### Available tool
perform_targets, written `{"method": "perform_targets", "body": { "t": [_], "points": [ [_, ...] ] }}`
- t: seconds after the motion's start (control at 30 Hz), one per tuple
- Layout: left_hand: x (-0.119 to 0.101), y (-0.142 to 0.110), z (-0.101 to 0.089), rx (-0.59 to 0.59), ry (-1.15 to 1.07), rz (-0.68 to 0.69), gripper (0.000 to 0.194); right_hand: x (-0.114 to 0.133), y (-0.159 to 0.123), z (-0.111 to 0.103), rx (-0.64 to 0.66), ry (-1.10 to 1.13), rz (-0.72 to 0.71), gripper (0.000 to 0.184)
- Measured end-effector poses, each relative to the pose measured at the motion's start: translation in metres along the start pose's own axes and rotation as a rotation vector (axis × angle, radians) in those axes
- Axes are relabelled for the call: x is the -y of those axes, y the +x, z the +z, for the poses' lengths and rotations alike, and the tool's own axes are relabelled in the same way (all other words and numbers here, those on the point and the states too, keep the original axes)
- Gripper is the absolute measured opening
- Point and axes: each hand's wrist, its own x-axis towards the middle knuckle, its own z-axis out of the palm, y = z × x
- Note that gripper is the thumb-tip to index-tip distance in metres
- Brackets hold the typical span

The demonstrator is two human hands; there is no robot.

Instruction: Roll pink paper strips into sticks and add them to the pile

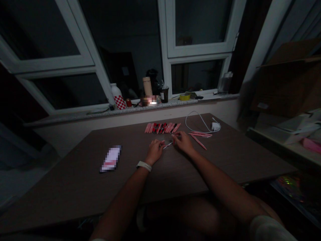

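Both hands at centre of the brown surface (82, 187), working close together. Left hand (155, 149), pale band (144, 166) at the wrist, pinches the near end of a slim white stick (168, 145); right hand (183, 142) pinches at the far end, fingers curled; finer detail of both grips too dim to tell. Stick spans the gap between them, slanting toward 2 o'clock. Bearings from the hands: at 12 o'clock, just beyond, a row of pens (163, 128), mostly pink, some red and black, lying side by side. At 3 o'clock, near the right hand, a few loose pink pens (199, 142), one angled apart. At 2 o'clock, white charger (215, 126) with looped cable (198, 131). At 9 o'clock, well apart, a phone (111, 159), screen blurred.
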Motion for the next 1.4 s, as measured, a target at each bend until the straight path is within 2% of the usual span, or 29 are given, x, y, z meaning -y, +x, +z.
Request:
{"method": "perform_targets", "body": {
  "t": [0.13,0.23,0.3,0.33,0.47,0.5,0.53,0.6,0.8,1.0,1.1,1.27,1.33,1.4],
  "points": [
    [0.000,0.000,0.000,-0.003,0.006,0.000,0.015,0.006,0.004,-0.015,0.001,-0.001,-0.010,0.029],
    [-0.002,-0.001,-0.001,-0.003,-0.005,0.005,0.014,0.009,0.010,-0.038,0.126,0.037,0.003,0.034],
    [-0.002,-0.001,0.000,-0.003,-0.014,0.002,0.013,0.011,0.011,-0.055,0.293,0.128,-0.003,0.036],
    [-0.003,-0.001,0.000,-0.002,-0.016,-0.003,0.013,0.011,0.011,-0.063,0.417,0.166,0.000,0.036],
    [-0.003,-0.001,0.001,-0.001,-0.018,-0.015,0.013,0.007,0.004,-0.079,1.040,0.187,0.056,0.042],
    [-0.003,-0.001,0.000,-0.001,-0.020,-0.014,0.013,0.005,0.002,-0.079,1.156,0.186,0.061,0.046],
    [-0.003,-0.001,0.000,-0.002,-0.022,-0.011,0.013,0.002,0.000,-0.078,1.235,0.181,0.058,0.049],
    [-0.003,-0.001,0.000,-0.002,-0.029,-0.009,0.012,-0.002,-0.001,-0.073,1.296,0.154,0.035,0.048],
    [-0.002,-0.001,-0.001,0.000,-0.035,-0.002,0.012,-0.008,0.000,-0.062,1.248,0.060,-0.019,0.031],
    [0.000,-0.001,0.001,-0.021,-0.058,0.016,0.011,-0.010,-0.001,-0.055,1.165,0.028,-0.001,0.030],
    [0.000,-0.001,0.002,-0.034,-0.075,0.016,0.011,-0.012,0.001,-0.050,1.040,0.034,-0.048,0.031],
    [-0.004,0.000,0.001,-0.074,-0.164,0.054,0.012,-0.012,0.003,-0.042,0.674,0.088,-0.168,0.030],
    [-0.007,0.001,-0.001,-0.083,-0.215,0.082,0.013,-0.011,0.001,-0.039,0.627,0.130,-0.143,0.029],
    [-0.009,0.001,-0.002,-0.084,-0.253,0.105,0.014,-0.011,-0.001,-0.037,0.645,0.182,-0.076,0.029]
  ]
}}
